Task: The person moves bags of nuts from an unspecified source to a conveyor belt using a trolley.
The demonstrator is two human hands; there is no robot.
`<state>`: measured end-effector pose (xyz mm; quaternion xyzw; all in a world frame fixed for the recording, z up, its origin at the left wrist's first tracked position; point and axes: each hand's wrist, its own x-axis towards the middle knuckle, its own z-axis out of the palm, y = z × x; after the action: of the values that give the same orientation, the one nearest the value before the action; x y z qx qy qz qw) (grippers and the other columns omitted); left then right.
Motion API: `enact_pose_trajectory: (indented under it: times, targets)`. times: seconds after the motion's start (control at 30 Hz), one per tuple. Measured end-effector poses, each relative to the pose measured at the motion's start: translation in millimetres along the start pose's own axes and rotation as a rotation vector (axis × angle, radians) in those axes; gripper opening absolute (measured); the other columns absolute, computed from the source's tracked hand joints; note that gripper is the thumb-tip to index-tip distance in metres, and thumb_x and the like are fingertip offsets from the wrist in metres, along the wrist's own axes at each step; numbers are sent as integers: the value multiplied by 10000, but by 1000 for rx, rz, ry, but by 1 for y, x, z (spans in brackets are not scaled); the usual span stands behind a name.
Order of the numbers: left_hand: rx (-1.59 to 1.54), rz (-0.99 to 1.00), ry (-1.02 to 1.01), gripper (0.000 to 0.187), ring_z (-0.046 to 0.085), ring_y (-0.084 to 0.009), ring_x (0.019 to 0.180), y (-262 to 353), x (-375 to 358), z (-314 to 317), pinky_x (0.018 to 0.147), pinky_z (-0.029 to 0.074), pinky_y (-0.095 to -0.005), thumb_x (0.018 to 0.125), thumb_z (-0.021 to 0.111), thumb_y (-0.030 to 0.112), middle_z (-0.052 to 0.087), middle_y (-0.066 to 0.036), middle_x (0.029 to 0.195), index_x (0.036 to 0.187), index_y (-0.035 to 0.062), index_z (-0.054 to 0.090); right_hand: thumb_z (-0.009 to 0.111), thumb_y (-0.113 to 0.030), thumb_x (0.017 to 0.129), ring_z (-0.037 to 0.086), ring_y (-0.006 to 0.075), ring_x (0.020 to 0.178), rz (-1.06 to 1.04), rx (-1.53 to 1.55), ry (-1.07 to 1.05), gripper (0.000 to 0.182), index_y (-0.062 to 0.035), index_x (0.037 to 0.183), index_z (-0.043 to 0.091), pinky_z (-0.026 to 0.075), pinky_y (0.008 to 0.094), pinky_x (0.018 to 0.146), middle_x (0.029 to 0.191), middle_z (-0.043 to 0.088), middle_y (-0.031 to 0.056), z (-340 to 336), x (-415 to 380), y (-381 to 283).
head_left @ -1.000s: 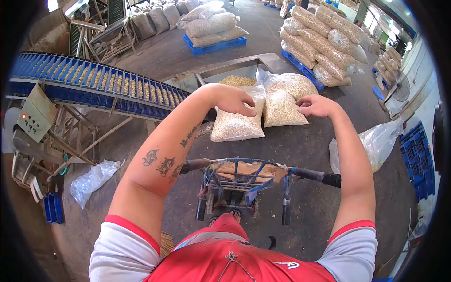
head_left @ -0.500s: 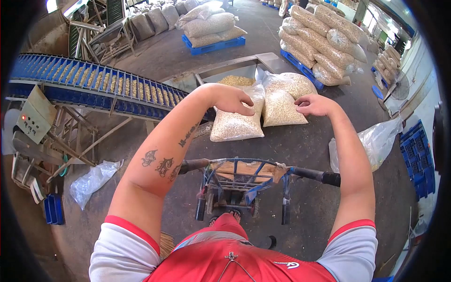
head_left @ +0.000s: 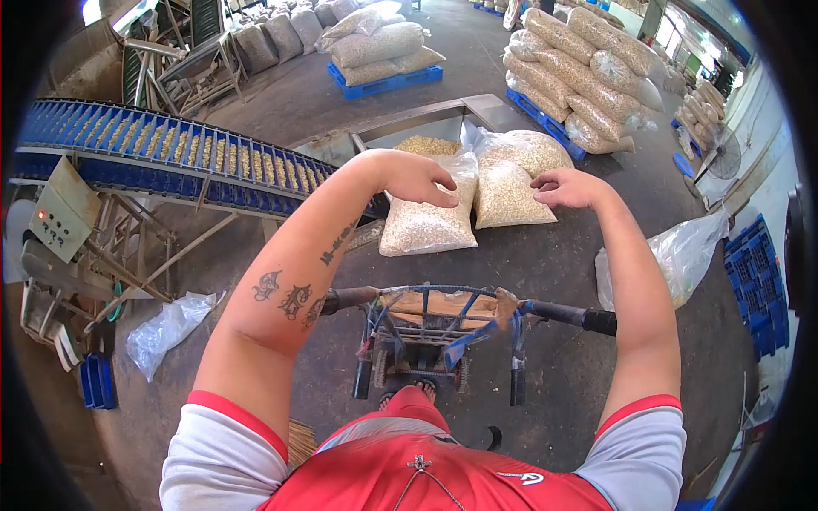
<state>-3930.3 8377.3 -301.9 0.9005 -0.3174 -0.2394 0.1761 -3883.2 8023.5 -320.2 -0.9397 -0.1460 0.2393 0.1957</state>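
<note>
My left hand [head_left: 417,181] is held out palm down, thumb and fingers apart, with nothing in it. In view it overlaps the front left clear sack of pale, chip-like pieces [head_left: 430,227]; contact cannot be made out. My right hand [head_left: 569,188] is also open and bare, its fingers loosely curved beside the front right sack [head_left: 511,198]. Another filled sack [head_left: 541,152] lies behind these two. Below my hands, between my forearms, stands a hand truck [head_left: 443,328] with dark grips, and neither hand is on it.
A blue cleated conveyor [head_left: 170,146] rises to the left from a metal hopper [head_left: 494,109]. Its control box [head_left: 64,213] stands near it. Stacked sacks sit on blue pallets [head_left: 388,83] behind. Loose plastic bags [head_left: 170,332] lie at left and right [head_left: 682,255]. A fan [head_left: 724,157] stands far right.
Both hands keep nearly the same pose. The whole view has shifted very slightly, and nothing has been gripped or released.
</note>
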Motion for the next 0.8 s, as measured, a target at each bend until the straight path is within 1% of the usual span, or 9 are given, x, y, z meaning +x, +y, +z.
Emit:
enact_pose_trajectory:
  times: [0.27,0.33,0.37,0.67,0.8]
  targets:
    - [17,-8,10,743,505,-335,1334,1,0,1,1125,364,-405,921,528,605,540,-178,1439,1427,61,527,677,-319,929,658,165,930,9,7,-8,543,-5,1357,561,530,317,872,1163,690,135,1,1,0]
    - [10,6,8,733,543,-326,1304,3,-1,0,1103,396,-374,953,556,537,566,-242,1387,1436,-9,483,681,-314,928,656,166,940,12,16,-5,541,-4,1356,562,530,316,876,1174,686,139,1,1,1]
    - [10,6,9,733,543,-326,1304,3,-2,-1,1103,396,-374,953,556,537,566,-242,1387,1436,-9,483,681,-314,928,656,166,940,11,15,-5,541,-4,1356,562,530,316,876,1174,686,139,1,2,1]
    - [-4,10,11,745,546,-327,1302,6,-5,-2,1096,401,-379,943,562,552,570,-248,1380,1435,-2,488,675,-283,937,646,147,900,-11,27,-11,501,18,1325,573,531,302,842,1098,700,102,0,3,4]
    - [-4,18,20,736,558,-329,1285,7,-5,-2,1088,406,-380,939,564,548,581,-243,1369,1427,1,499,682,-280,933,630,136,866,-12,59,18,478,14,1299,590,523,293,801,1044,695,76,-1,-4,1]
